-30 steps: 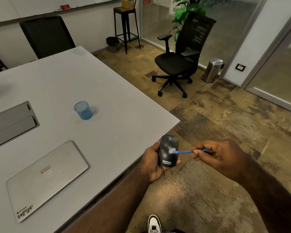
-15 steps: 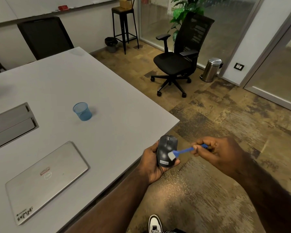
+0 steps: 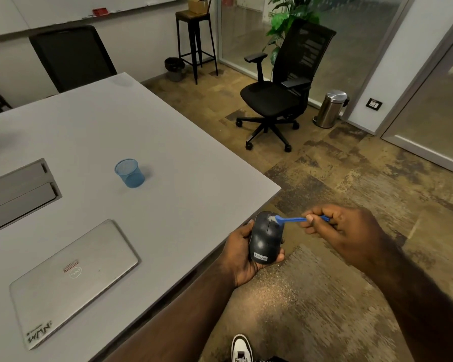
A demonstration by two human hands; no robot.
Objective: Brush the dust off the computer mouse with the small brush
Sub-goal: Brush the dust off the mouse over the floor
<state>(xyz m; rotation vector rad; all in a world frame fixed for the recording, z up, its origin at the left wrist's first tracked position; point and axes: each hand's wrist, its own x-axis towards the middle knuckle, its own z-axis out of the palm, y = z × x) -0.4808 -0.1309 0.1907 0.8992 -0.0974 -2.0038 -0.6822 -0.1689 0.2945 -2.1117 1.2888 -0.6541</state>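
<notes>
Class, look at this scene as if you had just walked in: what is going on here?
A person is cleaning a dark grey computer mouse held in the left hand off the corner of the grey table. The right hand pinches a small blue-handled brush, its pale bristles touching the mouse near the scroll wheel. On the table lie a closed silver laptop and a blue mesh cup.
</notes>
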